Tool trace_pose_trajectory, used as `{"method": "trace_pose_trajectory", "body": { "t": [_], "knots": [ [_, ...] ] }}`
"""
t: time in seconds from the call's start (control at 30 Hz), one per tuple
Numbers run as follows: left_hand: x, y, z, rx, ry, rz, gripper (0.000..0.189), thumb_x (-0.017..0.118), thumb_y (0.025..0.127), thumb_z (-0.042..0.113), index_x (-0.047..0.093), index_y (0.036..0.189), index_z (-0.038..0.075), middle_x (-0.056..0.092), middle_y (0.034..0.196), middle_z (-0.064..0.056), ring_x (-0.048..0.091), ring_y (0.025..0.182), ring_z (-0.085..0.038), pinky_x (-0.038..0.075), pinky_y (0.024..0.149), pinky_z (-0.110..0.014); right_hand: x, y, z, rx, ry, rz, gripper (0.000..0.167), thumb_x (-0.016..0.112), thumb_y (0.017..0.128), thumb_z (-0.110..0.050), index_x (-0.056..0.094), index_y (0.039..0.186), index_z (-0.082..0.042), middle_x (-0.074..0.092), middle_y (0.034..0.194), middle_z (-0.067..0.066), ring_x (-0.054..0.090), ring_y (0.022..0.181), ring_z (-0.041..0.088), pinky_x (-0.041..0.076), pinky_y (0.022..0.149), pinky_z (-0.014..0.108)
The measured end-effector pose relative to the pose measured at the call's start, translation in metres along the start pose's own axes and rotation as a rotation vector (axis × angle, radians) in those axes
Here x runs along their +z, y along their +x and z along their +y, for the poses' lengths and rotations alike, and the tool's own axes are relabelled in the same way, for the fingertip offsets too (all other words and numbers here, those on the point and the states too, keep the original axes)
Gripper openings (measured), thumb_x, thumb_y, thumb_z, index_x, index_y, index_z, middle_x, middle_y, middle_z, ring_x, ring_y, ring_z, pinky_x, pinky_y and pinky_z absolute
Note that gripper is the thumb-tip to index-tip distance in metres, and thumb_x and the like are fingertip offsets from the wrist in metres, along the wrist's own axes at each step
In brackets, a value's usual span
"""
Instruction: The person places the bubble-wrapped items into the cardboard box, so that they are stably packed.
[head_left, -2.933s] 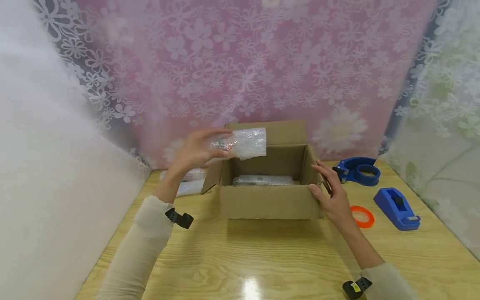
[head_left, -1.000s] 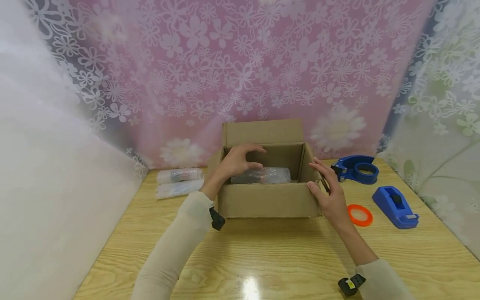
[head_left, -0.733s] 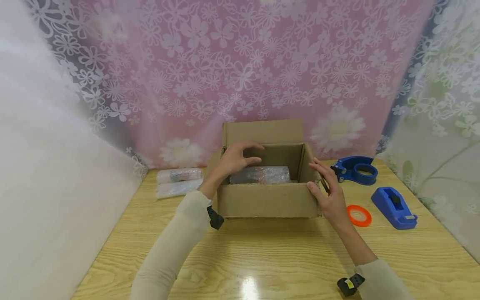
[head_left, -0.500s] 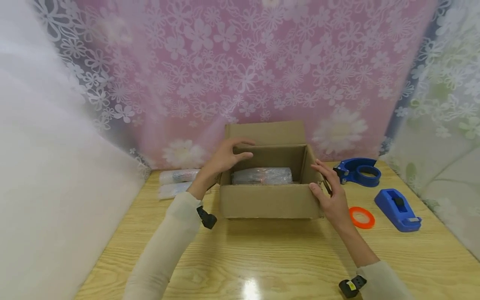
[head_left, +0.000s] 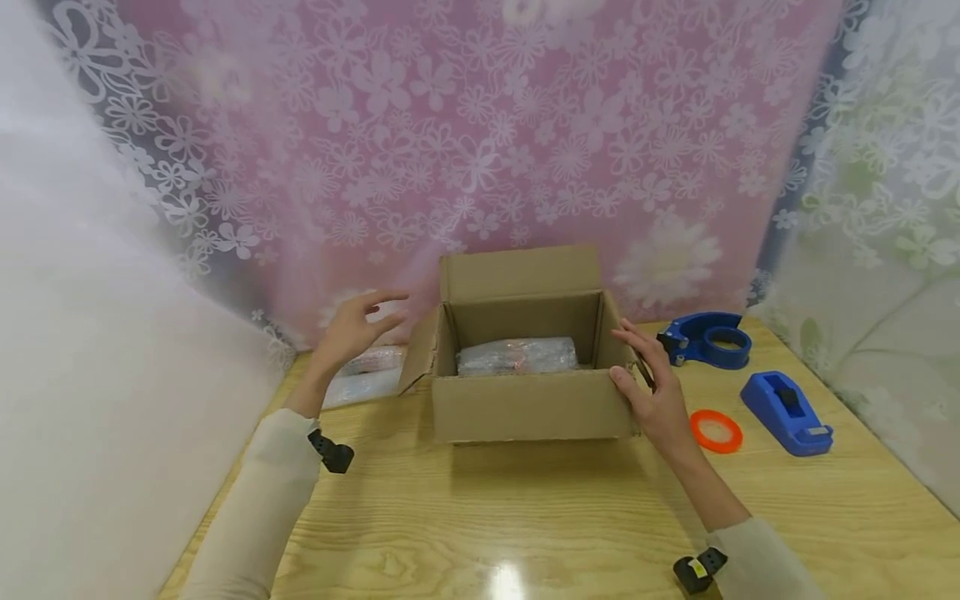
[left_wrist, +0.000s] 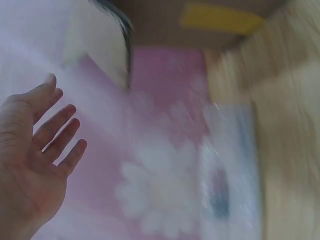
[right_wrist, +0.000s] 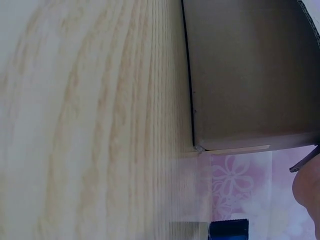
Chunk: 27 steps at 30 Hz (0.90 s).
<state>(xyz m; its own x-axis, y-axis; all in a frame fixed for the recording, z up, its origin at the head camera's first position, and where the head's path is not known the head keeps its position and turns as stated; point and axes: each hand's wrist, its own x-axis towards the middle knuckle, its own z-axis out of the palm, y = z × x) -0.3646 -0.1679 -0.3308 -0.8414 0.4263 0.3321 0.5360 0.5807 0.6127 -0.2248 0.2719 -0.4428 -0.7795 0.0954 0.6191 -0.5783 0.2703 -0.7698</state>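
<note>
An open cardboard box [head_left: 532, 408] stands on the table, its back flap raised and its left flap hanging outward. Inside lies a bubble-wrapped package [head_left: 551, 354] with small reddish marks. My right hand [head_left: 663, 400] holds the box's right side, thumb at the front corner and fingers along the side flap; in the right wrist view only part of the hand [right_wrist: 307, 187] shows at the edge. Left of the box, my left hand [head_left: 348, 333] is raised with nothing in it, fingers spread apart. Below it lie bubble-wrapped packages [head_left: 363, 387], partly hidden by the hand and left flap.
To the right are a blue tape dispenser with a handle [head_left: 708, 340], a blue desktop tape dispenser [head_left: 787, 414] and an orange tape roll [head_left: 716, 431]. A floral curtain [head_left: 480, 150] hangs close behind the box. The wooden table [head_left: 480, 517] extends in front.
My left hand first held a bubble-wrapped package above the box; that package now lies inside. Since then the empty hand has withdrawn leftward. My right hand stays on the box.
</note>
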Motion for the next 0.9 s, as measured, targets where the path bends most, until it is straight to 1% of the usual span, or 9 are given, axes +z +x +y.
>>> {"method": "trace_pose_trajectory", "body": {
  "t": [0.13,0.23,0.33,0.43,0.53,0.67,0.83,0.9],
  "knots": [
    [-0.010,-0.014,-0.029,-0.086,-0.006,-0.029,0.043,0.065,0.105,0.026,0.060,0.147,0.018,0.047,0.159,-0.012,0.042,0.147,-0.040,0.036,0.119,-0.059,-0.001,0.000,0.001,-0.006,-0.002,0.002,0.054,0.064,0.099,0.002,0.053,0.151,-0.008,0.036,0.166,0.004,0.028,0.154,0.015,0.020,0.118,0.076],
    [-0.016,-0.024,-0.047,-0.124,-0.002,-0.034,0.046,0.065,0.105,0.029,0.058,0.149,0.016,0.047,0.159,-0.015,0.040,0.147,-0.041,0.034,0.119,-0.060,-0.001,0.000,-0.002,0.000,-0.008,0.003,0.053,0.063,0.100,0.003,0.053,0.151,-0.008,0.036,0.166,0.004,0.028,0.154,0.015,0.020,0.118,0.075],
    [-0.020,-0.034,-0.063,-0.164,0.001,-0.026,0.049,0.065,0.105,0.033,0.057,0.150,0.015,0.049,0.157,-0.014,0.041,0.146,-0.040,0.035,0.119,-0.060,0.001,0.001,-0.011,-0.004,-0.004,0.003,0.052,0.061,0.100,0.004,0.053,0.150,-0.004,0.035,0.166,0.009,0.028,0.154,0.016,0.019,0.118,0.076],
    [-0.022,-0.041,-0.075,-0.207,0.017,-0.028,0.050,0.066,0.104,0.035,0.058,0.150,0.017,0.052,0.155,-0.014,0.045,0.142,-0.044,0.040,0.114,-0.062,0.003,0.001,-0.024,-0.008,0.002,0.001,0.050,0.060,0.100,0.005,0.052,0.149,0.000,0.034,0.165,0.016,0.029,0.154,0.018,0.019,0.117,0.077],
    [-0.021,-0.044,-0.084,-0.215,0.056,-0.047,0.050,0.066,0.104,0.033,0.058,0.150,0.015,0.055,0.152,-0.016,0.048,0.139,-0.048,0.043,0.110,-0.064,0.004,0.002,-0.034,-0.003,0.004,0.002,0.049,0.060,0.100,0.004,0.051,0.148,0.003,0.034,0.164,0.020,0.030,0.153,0.018,0.019,0.117,0.077],
    [-0.015,-0.047,-0.095,-0.216,0.087,-0.102,0.052,0.066,0.104,0.032,0.056,0.151,0.012,0.053,0.153,-0.019,0.047,0.140,-0.046,0.041,0.114,-0.061,0.003,0.002,-0.037,0.011,-0.010,0.002,0.049,0.061,0.100,0.004,0.052,0.148,0.003,0.035,0.164,0.019,0.030,0.154,0.019,0.021,0.118,0.075],
    [-0.004,-0.056,-0.108,-0.235,0.038,-0.169,0.055,0.067,0.103,0.029,0.053,0.152,0.007,0.043,0.160,-0.021,0.042,0.144,-0.045,0.035,0.117,-0.064,0.004,0.002,-0.036,0.011,-0.016,-0.010,0.049,0.060,0.100,0.005,0.051,0.148,0.003,0.034,0.164,0.018,0.029,0.154,0.019,0.022,0.118,0.074],
    [0.000,-0.058,-0.112,-0.236,0.013,-0.192,0.056,0.068,0.103,0.025,0.052,0.152,0.004,0.042,0.160,-0.022,0.041,0.145,-0.046,0.033,0.118,-0.065,0.004,0.001,-0.036,0.008,-0.012,-0.012,0.049,0.060,0.100,0.005,0.051,0.148,0.004,0.034,0.164,0.018,0.029,0.153,0.018,0.022,0.117,0.075]
  ]
}}
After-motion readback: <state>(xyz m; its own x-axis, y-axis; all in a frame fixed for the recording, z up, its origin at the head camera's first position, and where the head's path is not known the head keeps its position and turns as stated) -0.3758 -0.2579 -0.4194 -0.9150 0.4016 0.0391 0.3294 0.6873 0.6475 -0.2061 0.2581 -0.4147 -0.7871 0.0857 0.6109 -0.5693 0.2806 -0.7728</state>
